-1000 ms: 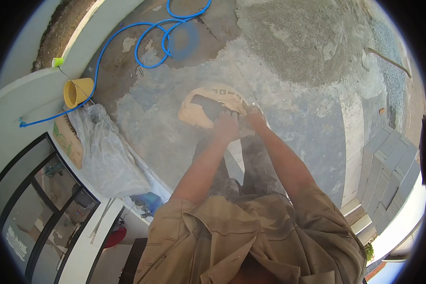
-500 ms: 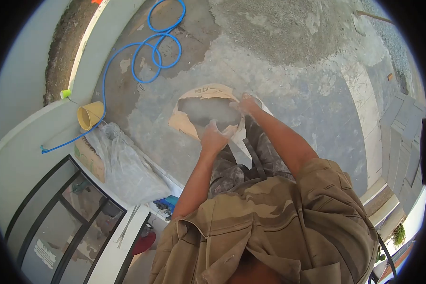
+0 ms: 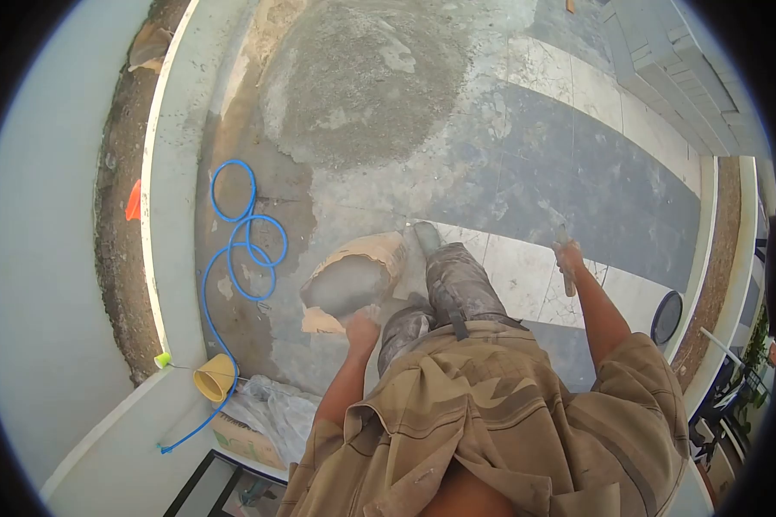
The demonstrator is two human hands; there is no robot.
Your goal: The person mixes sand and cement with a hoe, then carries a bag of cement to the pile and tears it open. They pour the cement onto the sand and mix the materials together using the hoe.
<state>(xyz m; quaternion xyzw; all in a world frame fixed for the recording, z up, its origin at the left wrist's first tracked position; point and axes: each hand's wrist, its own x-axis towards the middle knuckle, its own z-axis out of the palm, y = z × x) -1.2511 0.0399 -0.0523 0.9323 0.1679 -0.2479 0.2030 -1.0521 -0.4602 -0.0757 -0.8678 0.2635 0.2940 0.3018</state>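
the torn bag [image 3: 383, 252] sits on the floor [image 3: 595, 185]. the left hand [image 3: 363, 327] curls by its edge; i cannot tell if it grips. the right hand [image 3: 568, 256] is wrapped around a tool [image 3: 569, 285]. a hard tug could spill the grey powder [image 3: 347, 286].

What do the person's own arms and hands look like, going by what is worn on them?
The left hand and right hand are bare, and so are both forearms. Loose, wide short sleeves in brownish khaki cover the upper arms. They match the shirt, which has darker brown bands. Finger details are too small to tell.
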